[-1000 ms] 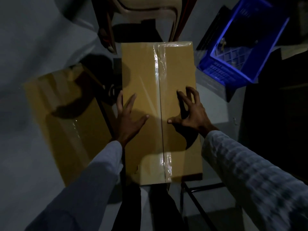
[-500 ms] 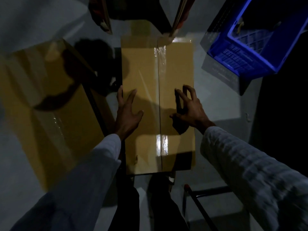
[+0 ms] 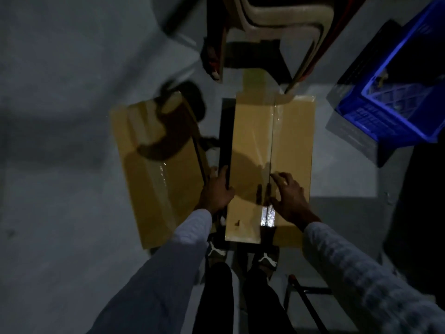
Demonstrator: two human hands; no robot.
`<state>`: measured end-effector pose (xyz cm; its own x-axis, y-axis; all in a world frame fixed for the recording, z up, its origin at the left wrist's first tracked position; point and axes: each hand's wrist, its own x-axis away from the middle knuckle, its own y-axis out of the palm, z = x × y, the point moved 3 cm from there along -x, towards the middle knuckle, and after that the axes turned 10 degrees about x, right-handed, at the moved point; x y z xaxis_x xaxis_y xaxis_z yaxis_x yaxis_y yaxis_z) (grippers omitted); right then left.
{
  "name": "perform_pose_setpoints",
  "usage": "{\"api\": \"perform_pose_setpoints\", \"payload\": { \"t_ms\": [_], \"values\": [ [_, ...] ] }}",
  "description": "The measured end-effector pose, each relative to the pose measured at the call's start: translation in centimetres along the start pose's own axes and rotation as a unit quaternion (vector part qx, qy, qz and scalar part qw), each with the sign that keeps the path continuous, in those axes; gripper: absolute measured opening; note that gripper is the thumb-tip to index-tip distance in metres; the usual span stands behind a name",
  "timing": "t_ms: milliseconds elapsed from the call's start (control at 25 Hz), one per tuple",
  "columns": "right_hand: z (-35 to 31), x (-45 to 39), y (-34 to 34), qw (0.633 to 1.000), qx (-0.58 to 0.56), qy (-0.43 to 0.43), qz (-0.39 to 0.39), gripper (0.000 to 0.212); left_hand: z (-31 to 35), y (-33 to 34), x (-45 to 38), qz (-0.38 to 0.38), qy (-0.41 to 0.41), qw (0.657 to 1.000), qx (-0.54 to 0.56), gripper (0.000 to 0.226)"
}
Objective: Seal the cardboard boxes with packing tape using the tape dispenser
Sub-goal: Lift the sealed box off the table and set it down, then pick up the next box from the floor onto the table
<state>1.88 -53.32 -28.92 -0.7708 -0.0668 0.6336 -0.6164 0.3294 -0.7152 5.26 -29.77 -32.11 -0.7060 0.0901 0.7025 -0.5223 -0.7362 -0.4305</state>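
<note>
Dim top-down view from my head cam. Cardboard box (image 3: 255, 150) sits right under both hands, long side running away from me, w/ shiny packing tape (image 3: 267, 214) already along the centre seam. My left hand (image 3: 216, 192) grips the box's left edge, fingers curled over the side & thumb on top. My right hand (image 3: 290, 197) rests on top just right of the seam, fingers bent, tips pressing the tape; it holds nothing.

Second box (image 3: 156, 169), also taped, lies on the floor to the left of my left hand. Blue crate (image 3: 375, 116) is far right, beyond my right hand. Stacked plastic chairs (image 3: 277, 27) stand past the box's far end. My shoes (image 3: 265, 259) show below the near edge.

Tape dispenser: can't spot it anywhere, too dark to tell.

Step, as I judge it: rubbing the strip down, seal on this box about done. Next move prob needs the box shifted aside, both hands at its edges, then finding the dispenser for the next box.
</note>
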Motion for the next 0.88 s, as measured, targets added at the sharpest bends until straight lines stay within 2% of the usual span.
{"api": "perform_pose_setpoints", "payload": {
  "t_ms": [120,320,560,720,880],
  "values": [
    [-4.4,3.8,-1.9,1.0,-0.008,-0.022,-0.018,0.072,0.3,-4.2,5.6,0.008,-0.015,1.0,0.017,0.062],
    [-12.3,11.3,-6.4,0.998,-0.014,-0.059,-0.032,0.069,1.7,-11.1,17.2,0.011,-0.045,0.999,0.023,0.065],
    [-20.4,23.0,-15.1,0.995,-0.062,-0.081,-0.022,0.052,6.4,-17.8,33.5,0.099,-0.073,0.985,0.12,0.058],
    [-22.6,29.7,-18.2,0.99,-0.1,-0.097,0.011,0.041,8.1,-19.3,41.0,0.135,-0.084,0.972,0.175,0.052],
    [-24.5,32.9,-18.9,0.989,-0.106,-0.097,0.034,0.038,7.0,-21.5,44.2,0.148,-0.08,0.961,0.218,0.054]
  ]
}}
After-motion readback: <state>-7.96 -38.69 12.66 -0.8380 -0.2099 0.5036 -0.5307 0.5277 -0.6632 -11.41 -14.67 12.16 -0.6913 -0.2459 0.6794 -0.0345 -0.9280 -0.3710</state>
